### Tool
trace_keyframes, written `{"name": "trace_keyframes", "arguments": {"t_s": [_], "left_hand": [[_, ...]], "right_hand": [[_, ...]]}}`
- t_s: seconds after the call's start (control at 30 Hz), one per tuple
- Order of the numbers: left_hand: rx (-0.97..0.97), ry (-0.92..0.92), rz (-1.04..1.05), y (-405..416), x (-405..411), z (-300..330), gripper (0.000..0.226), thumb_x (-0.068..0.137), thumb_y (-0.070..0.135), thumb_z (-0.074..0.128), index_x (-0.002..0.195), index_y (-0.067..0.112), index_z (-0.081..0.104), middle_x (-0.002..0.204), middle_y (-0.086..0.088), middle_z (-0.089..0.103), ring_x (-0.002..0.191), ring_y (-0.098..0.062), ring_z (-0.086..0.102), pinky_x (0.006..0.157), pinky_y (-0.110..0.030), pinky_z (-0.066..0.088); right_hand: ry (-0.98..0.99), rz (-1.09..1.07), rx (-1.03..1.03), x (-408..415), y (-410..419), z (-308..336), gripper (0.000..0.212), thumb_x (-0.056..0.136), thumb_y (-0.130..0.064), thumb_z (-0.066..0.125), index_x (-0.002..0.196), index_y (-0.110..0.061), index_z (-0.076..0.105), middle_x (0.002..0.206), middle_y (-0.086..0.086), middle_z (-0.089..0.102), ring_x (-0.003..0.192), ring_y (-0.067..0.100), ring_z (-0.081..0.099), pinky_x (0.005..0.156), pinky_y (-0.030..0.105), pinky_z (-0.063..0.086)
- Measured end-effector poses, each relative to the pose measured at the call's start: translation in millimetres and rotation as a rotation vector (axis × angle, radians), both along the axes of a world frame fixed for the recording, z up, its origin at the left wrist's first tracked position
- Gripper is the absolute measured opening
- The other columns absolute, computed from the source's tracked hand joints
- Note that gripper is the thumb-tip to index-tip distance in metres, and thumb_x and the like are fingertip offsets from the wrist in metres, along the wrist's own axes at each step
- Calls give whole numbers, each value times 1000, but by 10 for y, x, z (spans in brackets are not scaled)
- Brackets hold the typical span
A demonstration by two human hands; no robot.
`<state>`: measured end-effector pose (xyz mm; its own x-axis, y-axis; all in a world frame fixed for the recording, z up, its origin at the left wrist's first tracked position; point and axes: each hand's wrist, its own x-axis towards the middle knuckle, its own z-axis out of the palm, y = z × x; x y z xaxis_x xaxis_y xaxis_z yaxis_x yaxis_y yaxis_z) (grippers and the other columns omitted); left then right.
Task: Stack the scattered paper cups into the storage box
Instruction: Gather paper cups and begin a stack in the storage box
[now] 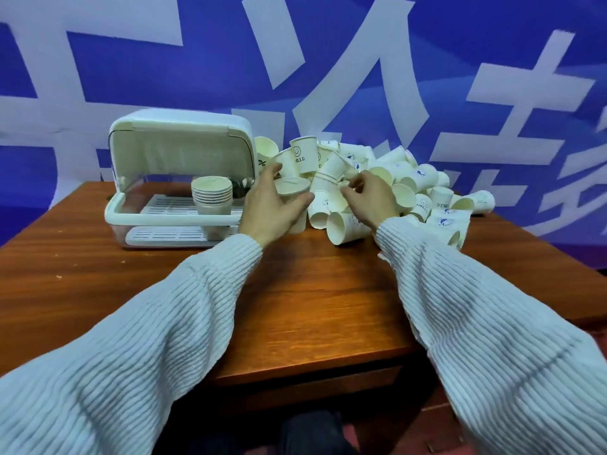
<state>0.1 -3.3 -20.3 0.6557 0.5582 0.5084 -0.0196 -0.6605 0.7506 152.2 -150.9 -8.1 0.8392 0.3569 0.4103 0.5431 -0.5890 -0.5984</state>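
A white storage box [170,218] with its lid raised stands at the back left of the table. Inside it a stack of several nested paper cups [212,195] stands upright on the slatted tray. To its right lies a heap of scattered white paper cups [410,182], some upright, most tipped over. My left hand [269,208] grips one upright paper cup [292,188] at the heap's left edge, fingers and thumb curled round it. My right hand [371,198] reaches into the heap with curled fingers, pinching the rim of a tilted cup [325,183].
The brown wooden table [312,307] has its front edge near my body. A blue and white banner [328,60] hangs right behind the box and the cups. Both arms wear ribbed white sleeves.
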Motion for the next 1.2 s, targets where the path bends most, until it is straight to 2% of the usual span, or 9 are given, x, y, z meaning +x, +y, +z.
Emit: {"name": "trace_keyframes", "arguments": {"t_s": [0.13, 0.27, 0.47, 0.57, 0.7, 0.83, 0.93, 1.07, 1.2], "left_hand": [[25, -8, 12, 123, -91, -11, 81, 84, 47, 80, 150, 18, 42, 148, -3, 54, 136, -21, 49, 102, -23, 33], [53, -32, 29, 257, -215, -25, 79, 85, 45, 80, 149, 18, 43, 145, -3, 56, 133, -19, 51, 103, -24, 36], [109, -143, 150, 502, -484, 93, 69, 91, 52, 72, 146, 20, 45, 145, 0, 55, 131, -17, 51, 106, -28, 38], [57, -219, 245, 679, -608, 183, 67, 91, 54, 71, 143, 19, 47, 142, 1, 56, 130, -15, 51, 110, -32, 40], [-63, -279, 351, 892, -761, 234, 70, 90, 58, 68, 144, 20, 45, 139, 1, 53, 127, -15, 51, 110, -37, 43], [-106, -295, 423, 1031, -896, 231, 71, 90, 61, 65, 145, 20, 44, 141, 1, 51, 129, -17, 51, 111, -41, 43], [-109, -308, 427, 1092, -986, 232, 70, 91, 60, 65, 144, 20, 44, 138, 2, 50, 127, -17, 51, 110, -42, 45], [-79, -274, 415, 1139, -1063, 250, 69, 94, 54, 66, 147, 18, 42, 142, -2, 49, 126, -14, 48, 103, -31, 42], [-43, -251, 382, 1216, -1050, 260, 71, 93, 54, 68, 149, 20, 41, 142, -1, 48, 127, -15, 48, 107, -40, 47]], "right_hand": [[13, -111, -220, 152, 106, -30, 44, 95, -44, 60, 130, -19, 55, 120, 7, 67, 113, 33, 62, 77, 36, 36], [-60, -166, -304, 319, 193, -158, 32, 95, -26, 55, 127, -20, 57, 115, 14, 70, 105, 39, 65, 75, 40, 40], [-303, -233, 75, 212, 223, 182, 27, 97, -32, 49, 118, -24, 63, 100, 6, 74, 96, 37, 65, 75, 40, 45], [-209, -58, 313, -46, 467, 400, 25, 93, -36, 53, 111, -25, 68, 85, -5, 71, 92, 28, 65, 77, 37, 50], [-38, 190, 390, -425, 992, 515, 23, 80, -33, 59, 100, -30, 70, 85, -1, 75, 85, 23, 72, 82, 43, 59], [31, 314, 310, -701, 1412, 497, 21, 81, -25, 62, 101, -31, 60, 79, 0, 74, 77, 24, 72, 78, 47, 60], [-11, 316, 207, -794, 1609, 492, 18, 83, -23, 64, 101, -27, 66, 93, 0, 75, 90, 25, 71, 85, 44, 58], [-42, 263, 7, -805, 1790, 480, 20, 84, -17, 64, 102, -22, 72, 108, 7, 74, 101, 28, 66, 85, 36, 54], [-35, 282, -191, -846, 1891, 394, 13, 85, -13, 65, 96, -19, 70, 103, 8, 73, 94, 29, 65, 79, 34, 52]]}}
